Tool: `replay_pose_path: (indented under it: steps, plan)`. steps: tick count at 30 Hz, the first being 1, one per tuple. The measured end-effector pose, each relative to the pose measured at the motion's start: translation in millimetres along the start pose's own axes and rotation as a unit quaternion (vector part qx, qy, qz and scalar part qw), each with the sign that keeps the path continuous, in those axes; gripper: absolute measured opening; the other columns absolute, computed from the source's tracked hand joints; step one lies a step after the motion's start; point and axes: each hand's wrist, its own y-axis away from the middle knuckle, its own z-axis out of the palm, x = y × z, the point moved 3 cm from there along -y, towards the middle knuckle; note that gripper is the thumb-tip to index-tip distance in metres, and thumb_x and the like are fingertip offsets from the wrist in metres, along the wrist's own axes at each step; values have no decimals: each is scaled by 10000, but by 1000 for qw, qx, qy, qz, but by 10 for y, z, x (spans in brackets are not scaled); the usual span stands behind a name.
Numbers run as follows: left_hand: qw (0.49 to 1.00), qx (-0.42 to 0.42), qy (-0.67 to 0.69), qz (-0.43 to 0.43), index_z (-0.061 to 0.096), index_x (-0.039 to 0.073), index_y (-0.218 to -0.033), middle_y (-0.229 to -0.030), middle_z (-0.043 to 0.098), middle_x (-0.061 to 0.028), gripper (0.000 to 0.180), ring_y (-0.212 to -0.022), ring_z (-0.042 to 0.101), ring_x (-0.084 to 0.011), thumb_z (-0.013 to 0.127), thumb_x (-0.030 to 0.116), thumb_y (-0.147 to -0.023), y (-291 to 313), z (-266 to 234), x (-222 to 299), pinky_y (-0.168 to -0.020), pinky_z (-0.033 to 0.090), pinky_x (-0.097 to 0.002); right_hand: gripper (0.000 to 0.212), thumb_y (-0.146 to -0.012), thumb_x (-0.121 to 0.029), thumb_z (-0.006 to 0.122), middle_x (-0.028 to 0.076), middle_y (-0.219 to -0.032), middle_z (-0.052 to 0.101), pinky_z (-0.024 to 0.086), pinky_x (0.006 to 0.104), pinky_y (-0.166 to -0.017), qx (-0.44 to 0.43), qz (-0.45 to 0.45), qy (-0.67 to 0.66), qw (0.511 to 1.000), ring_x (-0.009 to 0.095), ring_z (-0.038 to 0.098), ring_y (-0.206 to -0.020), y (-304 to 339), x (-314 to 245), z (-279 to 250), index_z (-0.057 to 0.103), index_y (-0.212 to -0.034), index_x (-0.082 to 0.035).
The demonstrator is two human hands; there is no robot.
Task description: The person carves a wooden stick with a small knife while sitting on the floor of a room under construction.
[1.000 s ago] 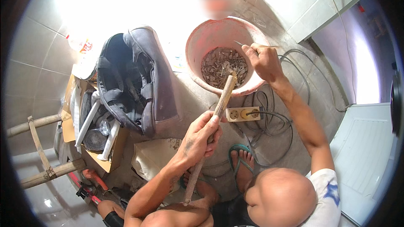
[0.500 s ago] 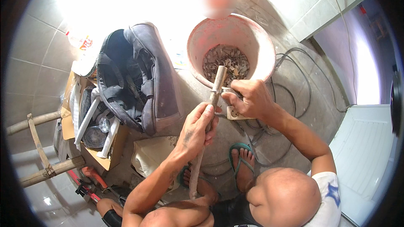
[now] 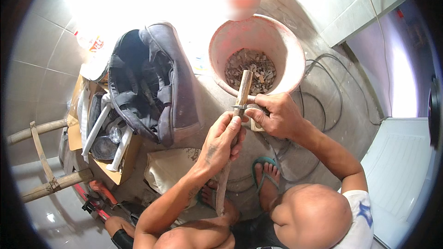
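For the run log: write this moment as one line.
left hand: grips wooden stick | right hand: holds knife against stick | bucket of chips behind

Stick (image 3: 240, 106) ran from the knee up over the bucket (image 3: 295, 60) rim, left hand (image 3: 221, 140) gripping it mid-length, right hand (image 3: 274, 115) pressing a knife (image 3: 244, 107) against it just above; open bag (image 3: 147, 83) left of bucket, cables (image 3: 323, 106) right.

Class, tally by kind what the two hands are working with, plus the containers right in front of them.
Wooden stick: 1
Knife: 1
Pink bucket: 1
Dark bag: 1
Total: 4
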Motion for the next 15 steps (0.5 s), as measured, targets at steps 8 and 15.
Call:
replay_pose_path:
  steps: [8, 15]
  plan:
    - [985, 7, -162, 61, 517, 29, -1029, -695, 465, 15, 271, -493, 411, -49, 460, 293, -1013, 41, 132, -204, -403, 327, -217, 387, -932, -325, 557, 169, -548, 601, 481, 427, -446, 211, 105, 168, 957, 323, 631, -510, -370, 960, -475, 629, -702, -22]
    - [998, 36, -41, 28, 465, 34, -1075, -720, 488, -1, 261, -492, 446, -65, 431, 288, -1027, -19, 37, 7, -409, 361, -219, 355, -922, -288, 602, 205, -606, 579, 439, 429, -518, 84, 50, -20, 995, 329, 617, -562, -105, 223, -157, 590, -762, 28]
